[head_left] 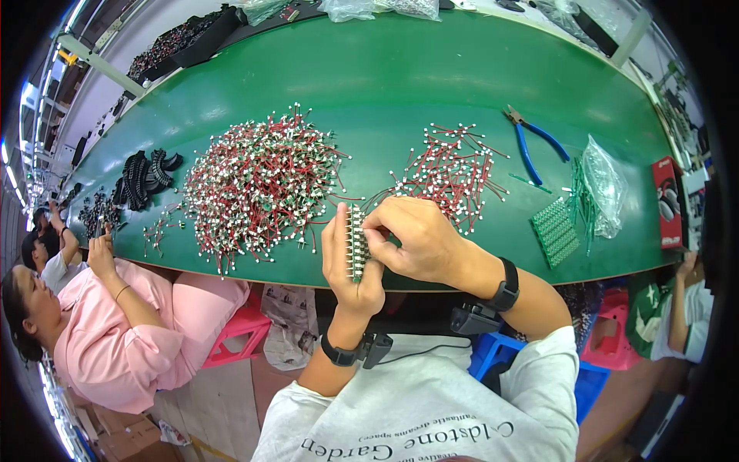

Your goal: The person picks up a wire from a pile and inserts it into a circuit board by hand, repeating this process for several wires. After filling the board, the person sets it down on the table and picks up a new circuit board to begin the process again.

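My left hand [348,281] holds a narrow strip studded with rows of small white parts [356,245] upright over the table's near edge, fingers along its left side and thumb on its right. At the strip's upper right, my right hand [419,240] has its thumb and index finger pinched together. What sits between those fingertips is hidden. Beyond my right hand lies a loose pile of red wires with white connectors [454,171]. A much larger heap of the same kind of wired parts [258,181] lies left of my hands.
On the green table [369,77], blue-handled cutters [531,146] lie right, near a green perforated board [556,233], green strips [583,200] and a clear plastic bag [604,189]. A red box [667,202] stands at the right end. A co-worker in pink [131,331] sits left, beside black parts [145,179].
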The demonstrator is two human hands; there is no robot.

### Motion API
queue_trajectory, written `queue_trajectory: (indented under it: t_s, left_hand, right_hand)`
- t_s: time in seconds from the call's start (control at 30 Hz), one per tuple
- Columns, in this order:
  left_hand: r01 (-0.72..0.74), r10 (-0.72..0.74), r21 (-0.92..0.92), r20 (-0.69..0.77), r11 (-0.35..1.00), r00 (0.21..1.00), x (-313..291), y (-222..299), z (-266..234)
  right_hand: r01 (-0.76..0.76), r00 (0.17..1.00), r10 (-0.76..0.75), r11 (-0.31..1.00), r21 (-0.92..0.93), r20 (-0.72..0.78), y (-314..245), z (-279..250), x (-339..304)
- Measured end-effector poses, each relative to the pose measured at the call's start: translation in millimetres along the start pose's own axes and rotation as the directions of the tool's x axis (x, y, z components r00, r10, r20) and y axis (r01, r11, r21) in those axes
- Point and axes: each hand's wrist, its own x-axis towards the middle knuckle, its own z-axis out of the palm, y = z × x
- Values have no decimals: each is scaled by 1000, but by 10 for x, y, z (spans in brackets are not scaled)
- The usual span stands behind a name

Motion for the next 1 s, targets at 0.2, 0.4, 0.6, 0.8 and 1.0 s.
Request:
queue_trajectory:
  t_s: [0.2, 0.4, 0.6, 0.8, 1.0]
  left_hand:
    - [-16, 16, 10, 8, 1000, 1000, 7, -5, 0]
    - [-48, 48, 57, 12, 997, 999, 16, 17, 20]
    - [19, -19, -12, 34, 1000, 999, -5, -5, -15]
    - [64, -62, -56, 35, 996, 997, -5, 8, -18]
    - [7, -6, -26, 35, 1000, 999, 7, 0, -25]
  right_hand:
    - [5, 1000, -5, 1000, -5, 20, -7, -15, 6]
    - [107, 994, -106, 989, -106, 14, -18, -51, 34]
    - [35, 999, -35, 999, 22, 32, 16, -55, 23]
    - [12, 999, -13, 1000, 16, 47, 10, -61, 37]
    - [23, 999, -24, 1000, 21, 44, 8, -71, 38]
